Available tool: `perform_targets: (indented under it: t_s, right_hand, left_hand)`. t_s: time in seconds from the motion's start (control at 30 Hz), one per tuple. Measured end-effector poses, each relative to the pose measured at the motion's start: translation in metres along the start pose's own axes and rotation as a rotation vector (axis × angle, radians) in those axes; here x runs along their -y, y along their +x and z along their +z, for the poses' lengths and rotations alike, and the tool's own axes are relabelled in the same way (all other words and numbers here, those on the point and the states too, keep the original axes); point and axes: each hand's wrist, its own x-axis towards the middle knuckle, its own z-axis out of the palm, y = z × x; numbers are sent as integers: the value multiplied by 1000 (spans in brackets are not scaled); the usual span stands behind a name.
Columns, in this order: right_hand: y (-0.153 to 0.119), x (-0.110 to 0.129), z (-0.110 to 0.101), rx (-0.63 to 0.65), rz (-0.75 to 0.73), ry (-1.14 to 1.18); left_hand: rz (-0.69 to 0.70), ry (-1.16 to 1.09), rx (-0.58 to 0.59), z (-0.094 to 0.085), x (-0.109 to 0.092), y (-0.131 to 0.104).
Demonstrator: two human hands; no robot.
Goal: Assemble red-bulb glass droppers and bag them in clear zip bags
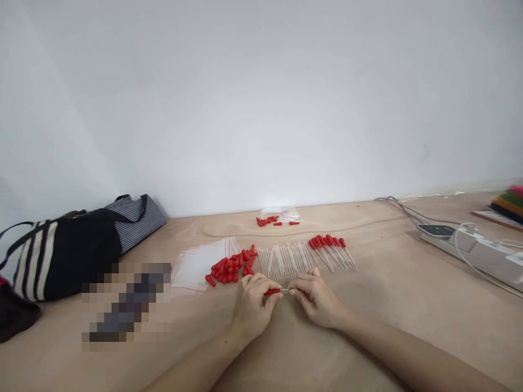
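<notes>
Between my fingers a red rubber bulb [272, 292] meets a clear glass dropper tube [285, 291]. My left hand [256, 299] is closed on the bulb, and my right hand [315, 300] pinches the tube from the other side. Just beyond my hands lies a row of bare glass tubes [284, 258]. To their left is a pile of loose red bulbs [229, 268], partly on clear zip bags [196, 267]. Right of the row, several droppers [333, 253] lie fanned out with red bulbs on their far ends.
At the back are a few more red bulbs [267, 221] beside a clear bag [281, 212]. A black striped bag [81, 250] and a blurred-out dark item [131, 305] lie left. A white power strip [478, 256] with cables and a black device [435, 231] stands right.
</notes>
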Motion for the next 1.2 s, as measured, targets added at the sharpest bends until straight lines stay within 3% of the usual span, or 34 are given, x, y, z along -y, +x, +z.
perform_targets:
  t_s: [0.23, 0.3, 0.4, 0.57, 0.73, 0.97, 1.2]
  right_hand:
    - [3, -6, -13, 32, -5, -201]
    - [4, -16, -18, -15, 96, -232]
    - [9, -38, -26, -147, 369, -231]
    - [19, -65, -29, -257, 627, -441]
    - [29, -72, -21, -198, 736, -554]
    - [32, -71, -19, -185, 737, -552]
    - [45, -60, -24, 12, 875, -531]
  left_hand:
    - [63, 69, -11, -4, 6, 7]
    - [51, 141, -85, -10, 10, 9]
    - [-62, 259, -174, -19, 20, 11]
    - [-179, 383, -116, -28, 40, 13]
    - [-94, 451, -35, -35, 43, 16]
    - [49, 556, 64, -41, 41, 19]
    - [139, 537, 62, -32, 52, 21]
